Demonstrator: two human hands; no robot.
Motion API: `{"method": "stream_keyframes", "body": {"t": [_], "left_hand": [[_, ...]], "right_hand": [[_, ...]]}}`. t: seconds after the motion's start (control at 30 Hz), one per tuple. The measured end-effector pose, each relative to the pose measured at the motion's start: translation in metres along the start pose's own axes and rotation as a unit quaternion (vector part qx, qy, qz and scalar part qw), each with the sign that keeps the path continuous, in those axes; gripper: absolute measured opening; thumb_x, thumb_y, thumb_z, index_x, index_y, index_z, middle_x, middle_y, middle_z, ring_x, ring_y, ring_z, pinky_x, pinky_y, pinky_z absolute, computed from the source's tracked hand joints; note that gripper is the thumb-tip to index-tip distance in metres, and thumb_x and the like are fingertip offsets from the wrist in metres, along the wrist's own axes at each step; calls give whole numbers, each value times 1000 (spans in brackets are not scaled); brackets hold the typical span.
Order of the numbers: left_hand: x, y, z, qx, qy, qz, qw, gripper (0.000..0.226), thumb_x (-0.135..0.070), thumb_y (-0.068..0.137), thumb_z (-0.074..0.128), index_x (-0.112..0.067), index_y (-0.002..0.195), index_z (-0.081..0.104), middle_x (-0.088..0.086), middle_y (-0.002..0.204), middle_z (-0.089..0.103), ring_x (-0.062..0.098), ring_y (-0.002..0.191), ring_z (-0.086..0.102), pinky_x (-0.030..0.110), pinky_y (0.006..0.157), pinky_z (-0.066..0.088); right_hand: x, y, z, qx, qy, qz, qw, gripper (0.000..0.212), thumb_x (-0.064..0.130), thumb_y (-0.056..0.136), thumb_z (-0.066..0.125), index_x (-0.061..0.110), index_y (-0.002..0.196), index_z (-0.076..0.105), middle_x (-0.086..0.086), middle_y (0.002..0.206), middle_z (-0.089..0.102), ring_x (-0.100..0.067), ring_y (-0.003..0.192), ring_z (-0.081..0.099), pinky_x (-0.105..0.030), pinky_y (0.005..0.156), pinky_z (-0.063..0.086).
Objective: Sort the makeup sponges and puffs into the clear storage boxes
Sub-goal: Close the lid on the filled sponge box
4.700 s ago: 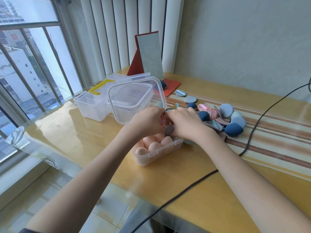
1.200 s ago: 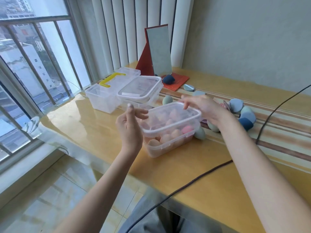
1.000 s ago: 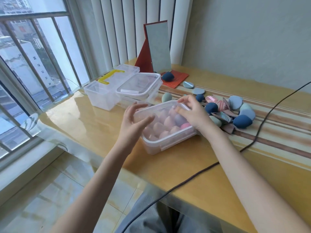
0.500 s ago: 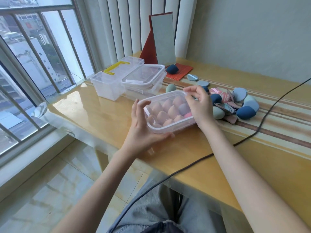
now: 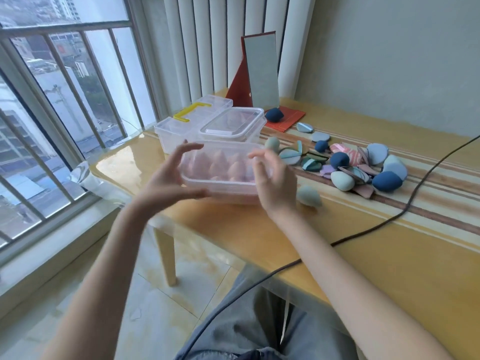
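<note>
A clear lidded box [image 5: 220, 175] filled with pink egg-shaped sponges is held between both hands near the table's left front corner. My left hand [image 5: 166, 180] grips its left end, thumb below and fingers above. My right hand [image 5: 272, 183] holds the right end, fingers curved over the lid. The hands and box are blurred by motion. Loose blue, green and pink sponges and flat puffs [image 5: 363, 167] lie in a pile to the right. One pale green sponge [image 5: 309, 196] sits alone beside my right wrist.
Behind the held box stand a second clear lidded box [image 5: 231, 123] and a clear case with a yellow handle [image 5: 192, 116]. A red-backed mirror [image 5: 262, 74] stands at the back, a dark blue sponge [image 5: 274, 115] on its base. A black cable [image 5: 389, 219] crosses the table.
The lid has been put on the box of pink sponges. Both hands now hold the box by its ends, and it has shifted left toward the table corner.
</note>
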State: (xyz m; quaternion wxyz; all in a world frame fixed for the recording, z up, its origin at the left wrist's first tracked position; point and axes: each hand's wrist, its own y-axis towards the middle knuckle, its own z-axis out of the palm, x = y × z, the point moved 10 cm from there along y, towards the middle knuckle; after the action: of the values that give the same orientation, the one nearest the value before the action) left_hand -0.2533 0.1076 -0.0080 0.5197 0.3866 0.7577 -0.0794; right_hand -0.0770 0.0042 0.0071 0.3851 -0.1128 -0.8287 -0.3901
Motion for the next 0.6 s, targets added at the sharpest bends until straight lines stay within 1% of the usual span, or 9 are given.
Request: {"method": "stream_keyframes", "body": {"t": [0.07,0.1,0.17,0.27,0.33,0.4,0.47,0.53,0.6], "left_hand": [[15,-1,-24,-1,-38,-35,999,64,-8,58,75,-43,110,63,-4,153,28,-2,141,20,28,103,39],[22,-1,-36,-22,-44,-49,998,60,-1,58,64,-44,101,68,-6,152,30,-2,140,24,28,98,42],[30,-1,-55,-79,-8,-74,994,63,-1,51,46,-44,88,72,-12,149,35,-2,136,31,31,100,40],[27,1,-61,-103,37,-87,990,61,-6,46,40,-41,82,75,-20,144,42,0,132,35,44,102,40],[18,5,-57,-102,21,-72,992,55,-8,50,43,-38,80,77,-18,138,50,4,134,37,53,102,37],[6,15,-52,-105,9,-58,993,46,-12,54,44,-32,78,77,-8,129,60,6,132,41,48,107,35],[-7,34,-45,-119,57,-47,990,35,-17,65,48,-25,85,75,-1,120,65,9,126,47,44,114,27],[-21,60,-30,-106,183,-19,977,28,-17,78,57,-19,103,70,0,120,65,14,123,51,44,118,17],[-27,92,-4,-49,267,-1,963,43,-21,82,64,-16,124,59,2,130,59,20,126,48,40,115,24]], "right_hand": [[4,-10,23,43,-16,-18,999,53,53,81,31,25,102,70,8,117,69,-6,88,62,-21,65,43],[6,-11,29,51,-21,-28,998,52,53,82,31,26,103,71,8,117,69,-5,88,62,-22,66,44],[8,-2,27,27,-10,-13,1000,47,50,85,34,25,101,70,9,106,72,-9,91,64,-25,69,46],[-23,34,19,-34,20,126,991,27,40,94,44,20,100,60,3,105,67,-15,93,60,-28,69,41],[-57,59,36,0,52,246,968,27,44,92,49,18,100,53,-3,109,62,-21,95,57,-32,73,44],[-71,76,59,55,61,294,952,35,54,85,51,20,89,50,-6,102,59,-26,94,58,-37,77,49],[-75,87,68,71,63,293,951,39,58,84,49,18,85,50,-5,93,58,-29,96,60,-41,81,50],[-78,85,60,39,96,293,950,36,50,92,45,17,79,53,-1,84,58,-27,89,60,-40,78,50],[-84,79,46,2,112,291,950,30,43,97,42,20,83,55,1,84,60,-24,87,61,-44,80,55]]}}
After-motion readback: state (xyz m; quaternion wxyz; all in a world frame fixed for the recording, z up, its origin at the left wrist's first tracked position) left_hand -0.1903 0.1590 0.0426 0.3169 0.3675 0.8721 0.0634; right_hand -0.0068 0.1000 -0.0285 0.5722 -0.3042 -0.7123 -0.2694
